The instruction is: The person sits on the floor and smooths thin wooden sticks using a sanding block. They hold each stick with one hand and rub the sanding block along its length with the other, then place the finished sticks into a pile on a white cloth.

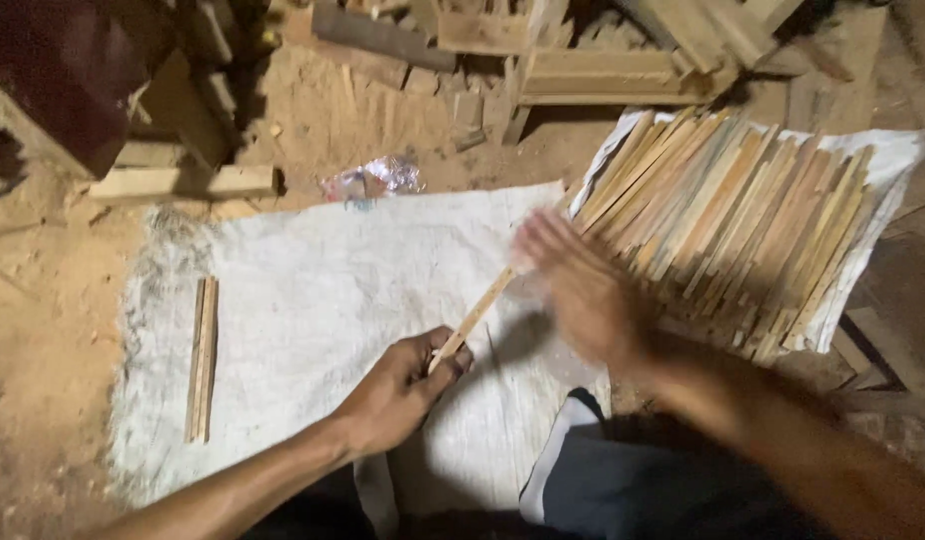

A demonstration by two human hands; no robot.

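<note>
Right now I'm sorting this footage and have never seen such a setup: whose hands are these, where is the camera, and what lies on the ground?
The single picture comes from a camera worn on a person's head, looking down at their own bare hands. The left hand grips a thin wooden strip. The right hand is motion-blurred at the strip's far end, so its grip is unclear. A white woven sack is spread on the sandy ground, with a few strips at its left. At the right a large pile of similar strips rests on another white sack. Wood offcuts lie behind.
</note>
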